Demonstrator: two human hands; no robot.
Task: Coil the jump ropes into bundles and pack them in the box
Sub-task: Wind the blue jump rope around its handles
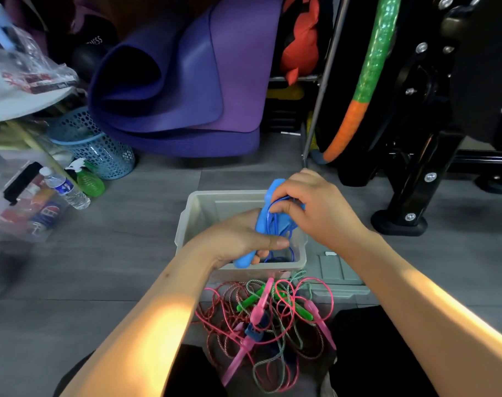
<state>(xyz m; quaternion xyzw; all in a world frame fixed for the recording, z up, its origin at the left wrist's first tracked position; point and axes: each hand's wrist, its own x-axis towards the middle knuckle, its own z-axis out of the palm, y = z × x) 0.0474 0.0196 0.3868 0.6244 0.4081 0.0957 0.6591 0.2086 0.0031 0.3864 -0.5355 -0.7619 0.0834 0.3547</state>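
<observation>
"NESS" on black bag (96, 41), Pepsi logo on can (49, 214)

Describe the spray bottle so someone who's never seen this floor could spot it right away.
Start at the rolled purple mat against the back, then drop left to the blue basket. The spray bottle stands on the floor right in front of it, beside a water bottle. It alone is bright green with a white trigger top.
</observation>
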